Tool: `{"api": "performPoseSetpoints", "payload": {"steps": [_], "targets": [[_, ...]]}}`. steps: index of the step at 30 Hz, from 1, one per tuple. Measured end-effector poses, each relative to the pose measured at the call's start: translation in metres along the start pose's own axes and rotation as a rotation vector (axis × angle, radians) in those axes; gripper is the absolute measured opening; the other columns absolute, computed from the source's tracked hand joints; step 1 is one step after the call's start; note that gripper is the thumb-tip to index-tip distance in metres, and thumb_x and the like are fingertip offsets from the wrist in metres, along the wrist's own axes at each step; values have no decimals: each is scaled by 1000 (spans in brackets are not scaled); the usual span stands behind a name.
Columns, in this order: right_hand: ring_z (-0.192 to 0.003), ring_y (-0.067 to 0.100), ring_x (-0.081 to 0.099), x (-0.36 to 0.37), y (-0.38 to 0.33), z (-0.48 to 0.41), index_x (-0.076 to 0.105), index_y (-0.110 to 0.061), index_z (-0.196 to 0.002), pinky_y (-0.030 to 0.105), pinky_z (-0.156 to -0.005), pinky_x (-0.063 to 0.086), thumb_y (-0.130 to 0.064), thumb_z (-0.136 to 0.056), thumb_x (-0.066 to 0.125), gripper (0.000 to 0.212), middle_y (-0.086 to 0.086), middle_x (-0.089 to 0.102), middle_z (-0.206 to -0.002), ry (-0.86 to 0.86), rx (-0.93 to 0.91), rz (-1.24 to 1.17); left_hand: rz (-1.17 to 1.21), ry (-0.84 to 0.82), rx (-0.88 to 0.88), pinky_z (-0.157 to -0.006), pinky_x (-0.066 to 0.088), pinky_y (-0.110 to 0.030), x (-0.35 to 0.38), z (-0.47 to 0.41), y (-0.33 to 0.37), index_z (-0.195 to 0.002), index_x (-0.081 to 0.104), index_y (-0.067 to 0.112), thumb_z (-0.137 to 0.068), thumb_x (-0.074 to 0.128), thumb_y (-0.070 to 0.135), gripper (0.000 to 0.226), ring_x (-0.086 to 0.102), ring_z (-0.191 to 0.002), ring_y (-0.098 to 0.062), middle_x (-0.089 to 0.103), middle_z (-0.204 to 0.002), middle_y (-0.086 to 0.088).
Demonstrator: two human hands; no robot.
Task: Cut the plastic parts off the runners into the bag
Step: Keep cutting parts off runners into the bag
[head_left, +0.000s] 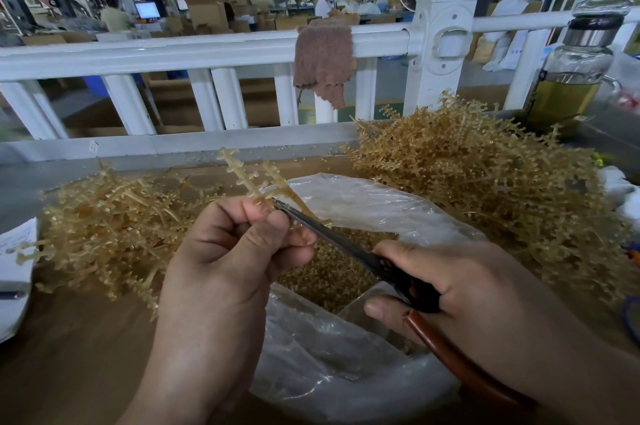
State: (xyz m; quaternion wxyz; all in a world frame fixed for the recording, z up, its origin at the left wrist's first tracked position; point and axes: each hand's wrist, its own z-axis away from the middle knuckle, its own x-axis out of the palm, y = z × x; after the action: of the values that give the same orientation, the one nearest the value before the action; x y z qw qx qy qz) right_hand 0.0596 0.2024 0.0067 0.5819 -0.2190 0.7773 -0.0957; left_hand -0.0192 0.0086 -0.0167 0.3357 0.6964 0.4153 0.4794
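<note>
My left hand [239,251] pinches a tan plastic runner [256,178] by its lower end and holds it up over the open clear plastic bag [363,202]. My right hand [450,289] grips dark scissors [349,248] with brown handles; the blades reach up and left, their tip at the runner just above my left fingers. The bag holds a heap of small tan cut parts [332,268]. A pile of tan runners [104,234] lies to the left, and a bigger pile of runners [485,182] to the right.
A white railing [207,50] with a brown cloth [323,60] draped on it runs across behind the table. A glass bottle of yellow liquid [571,78] stands at the back right. White paper [14,272] lies at the left edge. People work at distant tables.
</note>
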Motion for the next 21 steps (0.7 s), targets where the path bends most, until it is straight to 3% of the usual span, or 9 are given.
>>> {"api": "performPoseSetpoints", "payload": {"steps": [7,12,21], "targets": [[-65,2,60,0,-1,0,58,-34,-118,23,-53,47,-71,-74,43,60,-12,60,-62,8,2,-17,10,1,-5,-63,58,-24,-1,-1,-1,-74,68,21,-74,80,14,14,72,-68,-20,69,-73,-8],[-60,6,59,-1,-1,0,62,-31,-116,23,-46,43,-71,-75,42,61,-9,58,-58,-11,-1,-6,7,-8,-6,-63,58,-24,-3,-1,-4,-74,69,23,-77,69,16,8,72,-70,-20,70,-73,-8],[-61,4,57,0,0,0,59,-30,-115,24,-48,43,-72,-76,42,60,-13,56,-60,-4,-27,45,0,-16,5,-62,58,-26,-4,-1,-4,-73,68,24,-82,66,18,11,72,-69,-22,69,-72,-9]]}}
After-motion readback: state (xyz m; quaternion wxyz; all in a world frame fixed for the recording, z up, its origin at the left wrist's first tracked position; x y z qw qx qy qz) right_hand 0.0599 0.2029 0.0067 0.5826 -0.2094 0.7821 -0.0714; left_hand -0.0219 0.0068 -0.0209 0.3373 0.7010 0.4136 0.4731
